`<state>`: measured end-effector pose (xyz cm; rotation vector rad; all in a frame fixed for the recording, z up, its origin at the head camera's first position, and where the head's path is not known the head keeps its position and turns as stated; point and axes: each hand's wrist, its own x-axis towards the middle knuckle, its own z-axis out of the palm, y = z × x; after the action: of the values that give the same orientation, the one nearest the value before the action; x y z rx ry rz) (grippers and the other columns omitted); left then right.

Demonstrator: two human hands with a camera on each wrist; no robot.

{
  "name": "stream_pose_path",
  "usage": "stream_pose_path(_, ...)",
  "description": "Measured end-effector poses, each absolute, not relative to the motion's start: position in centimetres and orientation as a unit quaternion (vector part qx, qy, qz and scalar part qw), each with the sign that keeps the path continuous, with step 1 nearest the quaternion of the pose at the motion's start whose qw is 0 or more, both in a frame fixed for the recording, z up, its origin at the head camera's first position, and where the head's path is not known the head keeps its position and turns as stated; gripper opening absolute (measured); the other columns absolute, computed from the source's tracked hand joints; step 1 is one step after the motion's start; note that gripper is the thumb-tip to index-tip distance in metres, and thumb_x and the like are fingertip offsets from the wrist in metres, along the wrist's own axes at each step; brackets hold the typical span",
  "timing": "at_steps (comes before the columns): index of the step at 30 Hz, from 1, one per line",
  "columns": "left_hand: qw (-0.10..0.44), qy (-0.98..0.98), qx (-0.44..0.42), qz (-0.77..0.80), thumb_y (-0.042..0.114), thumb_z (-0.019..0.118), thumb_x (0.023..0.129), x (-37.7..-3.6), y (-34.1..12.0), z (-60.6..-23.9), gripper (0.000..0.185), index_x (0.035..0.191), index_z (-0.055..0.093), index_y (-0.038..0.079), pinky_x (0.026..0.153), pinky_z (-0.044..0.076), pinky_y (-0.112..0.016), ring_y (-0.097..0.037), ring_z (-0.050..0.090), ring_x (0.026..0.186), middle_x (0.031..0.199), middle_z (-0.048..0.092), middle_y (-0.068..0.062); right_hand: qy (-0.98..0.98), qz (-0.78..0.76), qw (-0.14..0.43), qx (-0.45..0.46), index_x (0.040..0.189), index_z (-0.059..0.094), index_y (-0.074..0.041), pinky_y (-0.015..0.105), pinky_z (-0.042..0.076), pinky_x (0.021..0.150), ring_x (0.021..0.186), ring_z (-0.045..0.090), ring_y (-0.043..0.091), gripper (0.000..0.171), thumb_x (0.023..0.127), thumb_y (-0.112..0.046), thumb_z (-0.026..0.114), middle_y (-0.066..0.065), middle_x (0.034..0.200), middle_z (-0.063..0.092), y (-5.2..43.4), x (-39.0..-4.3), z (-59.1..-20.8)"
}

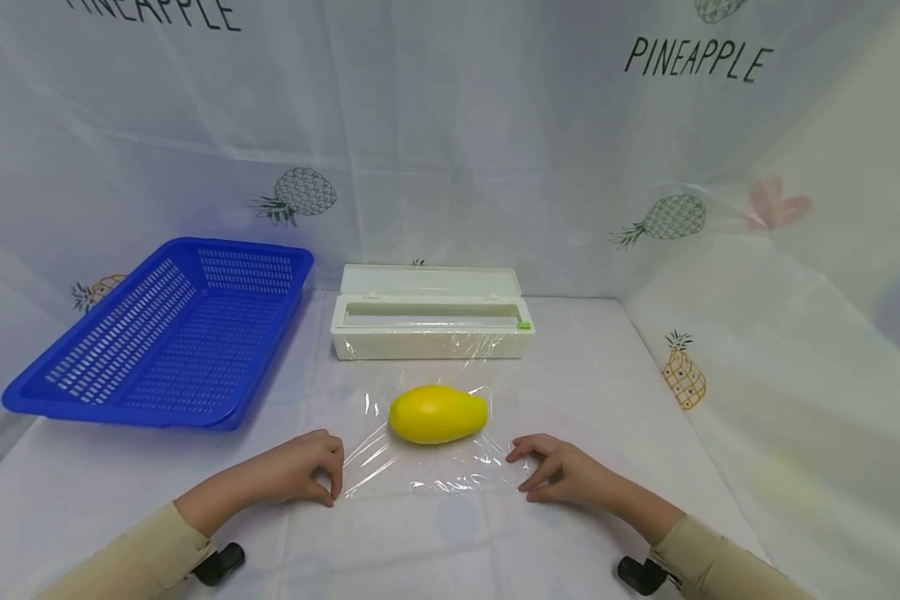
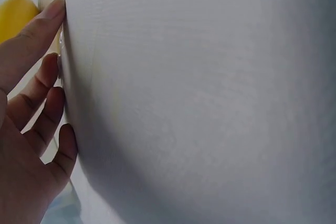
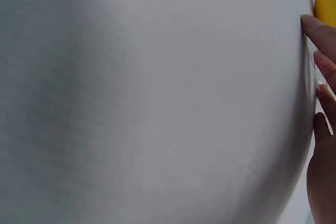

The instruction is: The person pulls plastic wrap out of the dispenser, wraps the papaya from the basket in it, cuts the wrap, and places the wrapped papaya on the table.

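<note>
A smooth yellow oblong fruit (image 1: 438, 414), tapering toward its right end, lies on a sheet of clear cling film (image 1: 442, 477) spread over the table. The film runs up toward a white cling film dispenser (image 1: 431, 340) with its lid raised. At the film's left edge, my left hand (image 1: 300, 468) rests its fingertips (image 2: 55, 10) on the surface, thumb and fingers apart. My right hand (image 1: 566, 472) touches down by the film's right edge with bent, spread fingers (image 3: 321, 31). Whether either hand pinches the film's edge is too fine to see.
To the left stands a blue plastic basket (image 1: 270, 333) with slotted walls. A small green slider (image 1: 524, 325) sits on the dispenser's right front edge. Pineapple-printed white sheeting (image 1: 450, 125) hangs behind the table and along its right side.
</note>
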<state>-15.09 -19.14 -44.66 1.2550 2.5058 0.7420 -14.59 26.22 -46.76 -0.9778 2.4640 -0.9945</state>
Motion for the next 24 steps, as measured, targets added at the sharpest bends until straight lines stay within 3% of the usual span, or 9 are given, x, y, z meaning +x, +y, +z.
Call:
stream_pose_path(7, 0.121, 0.865, 0.418, 0.252, 0.02, 0.085, 0.07, -15.1, -19.2, -45.0, 0.018, 0.07, 0.069, 0.029, 0.073, 0.043, -0.025, -0.001, 0.044, 0.083, 0.083, 0.049, 0.022, 0.864, -0.362, 0.148, -0.317, 0.082, 0.078, -0.028, 0.029, 0.034, 0.109, 0.13, 0.044, 0.024, 0.011, 0.082, -0.017, 0.08, -0.009, 0.123, 0.061, 26.1, -14.3, -46.7)
stream_pose_path(14, 0.122, 0.855, 0.429, 0.265, 0.018, 0.085, 0.072, -14.9, -19.1, -44.4, 0.02, 0.07, 0.069, 0.028, 0.075, 0.046, -0.025, 0.0, 0.047, 0.083, 0.084, 0.051, 0.022, 0.863, -0.36, 0.11, -0.337, 0.079, 0.078, -0.023, 0.028, 0.037, 0.107, 0.125, 0.049, 0.023, 0.005, 0.082, -0.019, 0.079, -0.008, 0.119, 0.064, 26.2, -13.9, -45.9)
stream_pose_path(18, 0.11, 0.841, 0.443, 0.291, 0.011, 0.085, 0.072, -14.5, -19.0, -43.5, 0.018, 0.071, 0.071, 0.022, 0.068, 0.049, -0.021, 0.003, 0.052, 0.077, 0.086, 0.061, 0.016, 0.851, -0.375, 0.075, -0.359, 0.082, 0.077, -0.02, 0.024, 0.046, 0.091, 0.107, 0.056, 0.014, 0.003, 0.083, -0.017, 0.078, -0.008, 0.108, 0.067, 26.3, -13.8, -45.3)
stream_pose_path(24, 0.124, 0.842, 0.405, 0.334, 0.001, 0.079, 0.077, -13.9, -19.0, -42.1, 0.012, 0.08, 0.076, 0.012, 0.06, 0.051, -0.018, 0.004, 0.056, 0.069, 0.086, 0.072, 0.007, 0.824, -0.454, 0.096, -0.326, 0.091, 0.077, -0.008, 0.024, 0.054, 0.06, 0.07, 0.063, 0.009, 0.007, 0.086, -0.008, 0.073, 0.002, 0.087, 0.073, 25.9, -13.4, -43.6)
